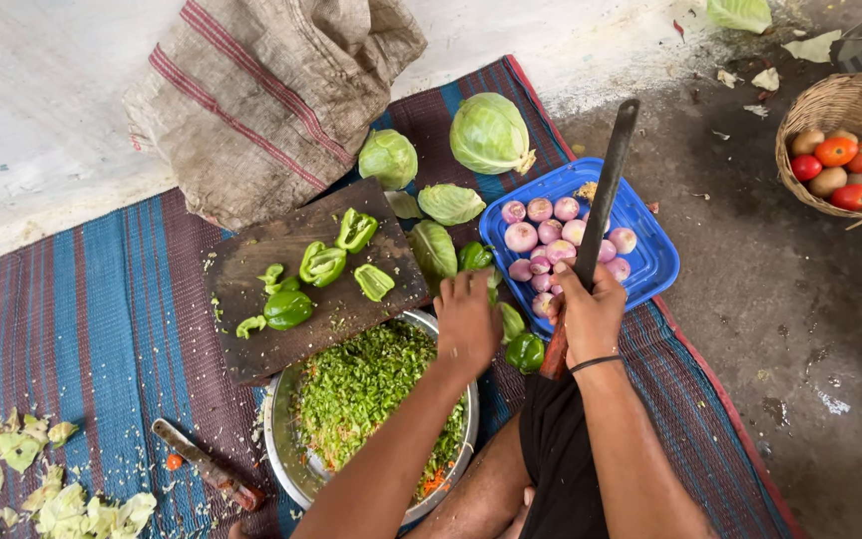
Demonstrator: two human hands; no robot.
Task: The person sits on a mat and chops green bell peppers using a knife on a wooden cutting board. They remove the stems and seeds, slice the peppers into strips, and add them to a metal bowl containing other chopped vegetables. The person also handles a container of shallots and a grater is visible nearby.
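My left hand (467,317) is closed on a green capsicum (475,257) just above the rim of a steel bowl (282,461) full of finely chopped green vegetable. My right hand (591,311), with a black band at the wrist, wraps around the lower part of a long dark upright blade (606,190) that rises over a blue tray (650,262) of peeled pink onions (539,240). Another capsicum (525,351) lies between my hands. A dark wooden board (251,344) to the left carries several cut capsicum pieces (323,264).
Two cabbages (491,132) and loose leaves lie on the striped mat (102,309) beside a burlap sack (261,100). A knife (207,465) lies at lower left near cabbage scraps (22,479). A wicker basket (830,105) of tomatoes stands on the bare floor at right.
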